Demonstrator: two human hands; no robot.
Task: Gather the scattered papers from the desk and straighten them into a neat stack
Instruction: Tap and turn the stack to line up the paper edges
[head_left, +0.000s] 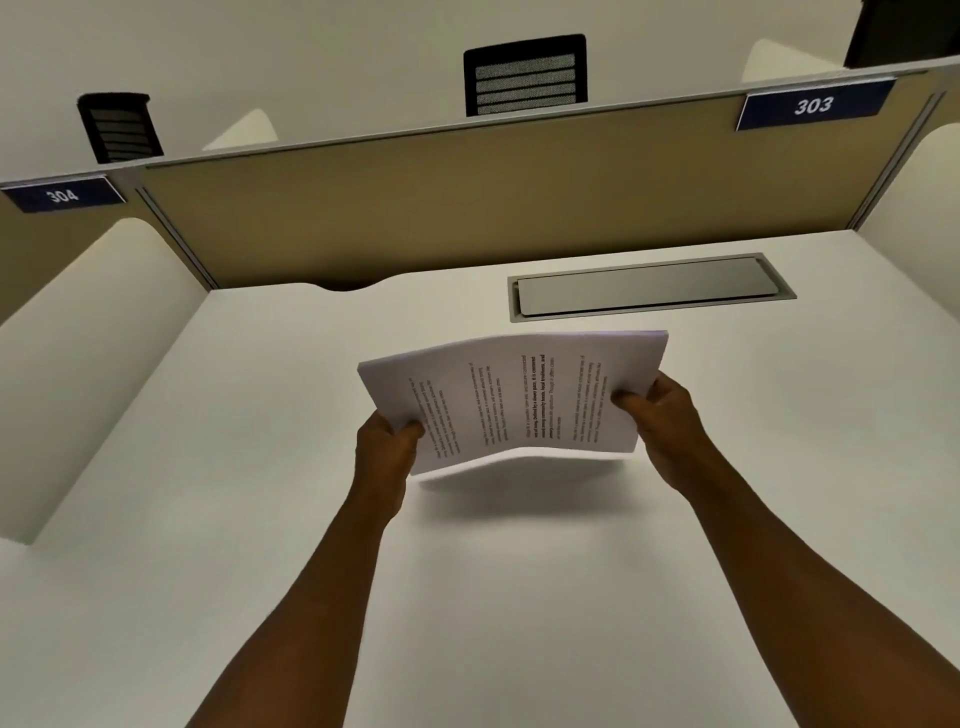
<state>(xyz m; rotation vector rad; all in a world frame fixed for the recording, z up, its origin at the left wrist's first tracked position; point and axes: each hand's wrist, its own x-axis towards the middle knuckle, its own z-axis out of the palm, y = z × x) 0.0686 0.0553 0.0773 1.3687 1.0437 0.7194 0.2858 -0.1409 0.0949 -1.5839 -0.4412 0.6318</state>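
Observation:
A stack of printed white papers (514, 397) hangs above the white desk (260, 467), bowed upward in the middle, and casts a shadow below. My left hand (387, 447) grips its left short edge, thumb on top. My right hand (662, 421) grips the right short edge the same way. The sheets lie together with their edges nearly even. No loose papers show on the desk.
A grey cable-tray lid (649, 286) is set into the desk behind the papers. A tan partition (467, 208) closes the back, with signs 304 (62, 195) and 303 (813, 105). White side dividers (88, 353) flank the desk. Two black chair backs (524, 75) rise beyond.

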